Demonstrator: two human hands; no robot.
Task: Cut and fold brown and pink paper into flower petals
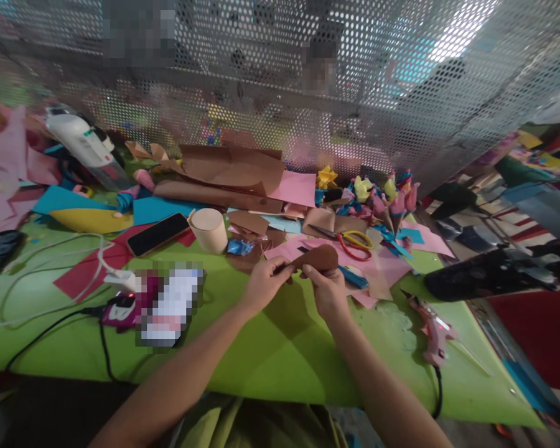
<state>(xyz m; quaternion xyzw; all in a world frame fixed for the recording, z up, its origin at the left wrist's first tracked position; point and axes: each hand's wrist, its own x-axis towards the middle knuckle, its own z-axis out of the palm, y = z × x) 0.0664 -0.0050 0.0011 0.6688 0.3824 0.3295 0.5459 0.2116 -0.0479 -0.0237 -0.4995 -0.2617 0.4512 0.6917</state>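
Observation:
Both hands hold one piece of brown paper (324,256) above the green table (270,348). It looks curved, broad and rounded at its right end and narrower toward the left. My left hand (267,283) pinches the narrow end, fingers closed. On the right side, my right hand (327,289) grips the lower edge with the thumb on top; its other fingers are partly hidden behind the paper. Just beyond the hands lie pink paper sheets (392,270), scissors (356,244) with red and yellow handles, and a blue tool (353,276) that looks like a cutter.
A pink hot glue gun (433,333) lies at the right. At the left are a phone (158,234), a lit phone (172,308), a purple power strip (121,309) and cables. A cream roll (208,230), brown paper (228,168) and paper flowers (394,196) stand toward the perforated metal panel (270,81).

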